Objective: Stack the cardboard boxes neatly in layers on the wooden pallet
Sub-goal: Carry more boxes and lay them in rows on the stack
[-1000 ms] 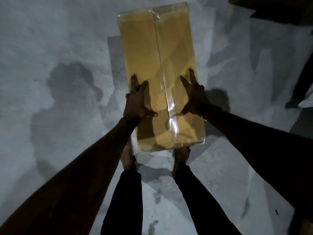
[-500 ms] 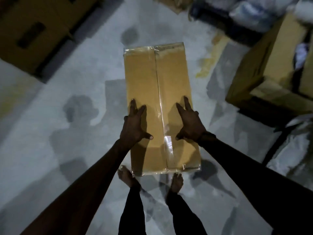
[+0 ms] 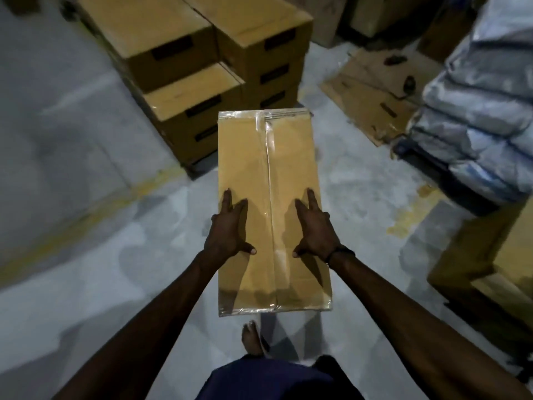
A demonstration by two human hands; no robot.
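A long, taped box (image 3: pixel 271 209) is carried lengthwise, away from the body, above the grey floor (image 3: pixel 86 226). It is clasped from both sides near its middle. The left hand (image 3: pixel 229 229) is laid along the left edge, thumb spread flat on the top face and pointing inward toward the tape seam; its other fingers (image 3: pixel 227 202) are seen partly on top and partly over the edge. The right hand (image 3: pixel 314 228) is placed in mirror fashion along the right edge, thumb likewise on top. How far the fingers curl down the sides cannot be told. More of the box lies beyond the hands than behind them; its near end is held over one bare foot (image 3: pixel 251 337).

Ahead and to the left, a stack (image 3: pixel 202 59) of like boxes in several layers is seen, its base mostly hidden; the carried box's far end is directed toward the stack's near right corner but is apart from it. Flattened cardboard (image 3: pixel 372 90) lies on the floor at right, beside wrapped bundles (image 3: pixel 484 111). Another carton (image 3: pixel 490 261) is seen at the right edge.
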